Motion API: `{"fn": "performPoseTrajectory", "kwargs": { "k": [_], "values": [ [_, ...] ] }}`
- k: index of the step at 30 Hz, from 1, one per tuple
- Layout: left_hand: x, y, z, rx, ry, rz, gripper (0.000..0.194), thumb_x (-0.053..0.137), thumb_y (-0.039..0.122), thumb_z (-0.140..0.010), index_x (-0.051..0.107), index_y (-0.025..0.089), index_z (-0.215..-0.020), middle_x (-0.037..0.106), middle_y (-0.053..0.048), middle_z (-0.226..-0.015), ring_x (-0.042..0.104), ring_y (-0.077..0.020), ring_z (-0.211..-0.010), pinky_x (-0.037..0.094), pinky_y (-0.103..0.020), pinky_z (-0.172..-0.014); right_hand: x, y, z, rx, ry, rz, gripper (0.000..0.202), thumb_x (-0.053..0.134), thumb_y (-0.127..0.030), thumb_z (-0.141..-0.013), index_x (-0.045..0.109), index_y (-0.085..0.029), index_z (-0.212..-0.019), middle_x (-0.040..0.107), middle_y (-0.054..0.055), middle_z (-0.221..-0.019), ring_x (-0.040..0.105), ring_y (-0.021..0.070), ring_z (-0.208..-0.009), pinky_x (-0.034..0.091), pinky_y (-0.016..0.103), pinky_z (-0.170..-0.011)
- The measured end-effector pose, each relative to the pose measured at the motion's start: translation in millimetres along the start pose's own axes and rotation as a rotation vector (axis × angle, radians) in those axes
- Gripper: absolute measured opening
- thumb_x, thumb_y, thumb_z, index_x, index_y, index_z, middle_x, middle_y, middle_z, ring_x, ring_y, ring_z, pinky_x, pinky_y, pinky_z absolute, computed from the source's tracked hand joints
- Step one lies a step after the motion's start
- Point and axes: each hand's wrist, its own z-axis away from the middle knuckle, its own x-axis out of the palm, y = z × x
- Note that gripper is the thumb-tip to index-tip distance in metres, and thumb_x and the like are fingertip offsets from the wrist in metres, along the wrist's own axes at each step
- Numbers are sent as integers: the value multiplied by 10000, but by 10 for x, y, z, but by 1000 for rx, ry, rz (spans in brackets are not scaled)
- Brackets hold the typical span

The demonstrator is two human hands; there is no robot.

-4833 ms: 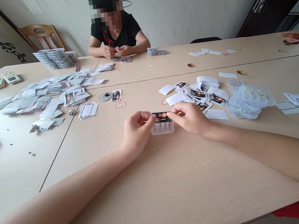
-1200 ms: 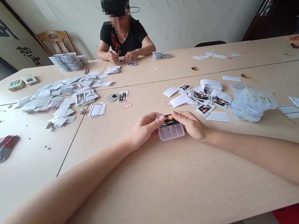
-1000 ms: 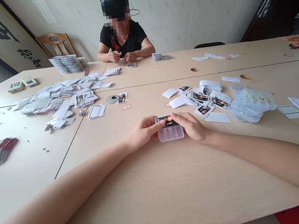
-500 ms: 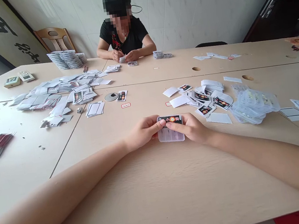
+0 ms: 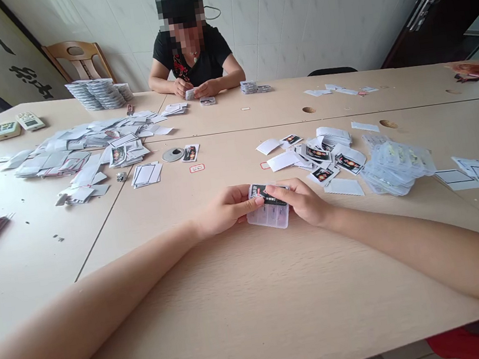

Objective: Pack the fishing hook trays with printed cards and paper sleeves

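Between my two hands is a small clear plastic compartment box (image 5: 268,218) with a dark printed label (image 5: 274,196) across its upper part. My left hand (image 5: 231,211) grips the box's left side, thumb on the front. From the right, my right hand (image 5: 304,201) holds it with the thumb pressed over the label. The box is slightly tilted, and its lower compartments show below my thumbs. My fingers behind it are hidden.
Loose printed cards (image 5: 320,156) and a pile of clear plastic boxes (image 5: 397,163) lie to the right. White cards and packets (image 5: 83,142) spread over the left. A tape roll (image 5: 172,154) is mid-table. Across sits a person (image 5: 195,55) handling small items, beside stacked boxes (image 5: 96,94).
The box has turned a little clockwise in my hands. My right thumb has shifted higher over the label. The whole view has moved slightly.
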Motion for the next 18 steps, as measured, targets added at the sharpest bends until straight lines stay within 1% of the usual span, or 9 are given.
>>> {"fn": "performPoseTrajectory", "kwargs": {
  "k": [4, 8, 11, 15, 18],
  "values": [
    [23, 27, 12, -12, -30, 91, 272, 643, 387, -805, 600, 124, -859, 545, -1, -673, 463, -90, -592, 332, -216, -538, 9, -10, -1, 40, 1, 11, 377, 478, -502, -867, 522, -162, -710, 497, 7, -701, 445, 124, -656, 361, 253, -610],
    [24, 31, 13, -7, -39, 118, 258, 642, 364, -807, 610, 120, -883, 619, -43, -771, 544, -123, -683, 389, -224, -586, 2, -1, 13, 59, 22, 31, 447, 445, -569, -865, 466, -179, -646, 454, -8, -633, 415, 117, -598, 353, 250, -572],
    [1, 13, 16, -7, -42, 83, 293, 627, 386, -814, 615, 119, -934, 644, -70, -854, 573, -149, -737, 413, -244, -613, -14, 10, 22, 103, 20, 27, 510, 386, -637, -863, 473, -187, -638, 473, 0, -619, 433, 128, -580, 360, 263, -544],
    [-40, -9, 28, 19, -33, -23, 332, 620, 435, -810, 619, 120, -913, 615, -46, -767, 513, -117, -622, 366, -236, -549, -23, 9, 19, 81, 23, 92, 528, 378, -665, -853, 496, -202, -626, 491, 16, -606, 459, 152, -599, 383, 284, -554],
    [-46, -9, 32, 30, -11, -61, 411, 532, 510, -850, 629, 111, -835, 583, -40, -702, 464, -103, -565, 346, -240, -520, -17, -1, 16, 71, 41, 154, 534, 399, -686, -830, 505, -215, -602, 483, 22, -570, 487, 174, -627, 397, 296, -567]
  ]
}}
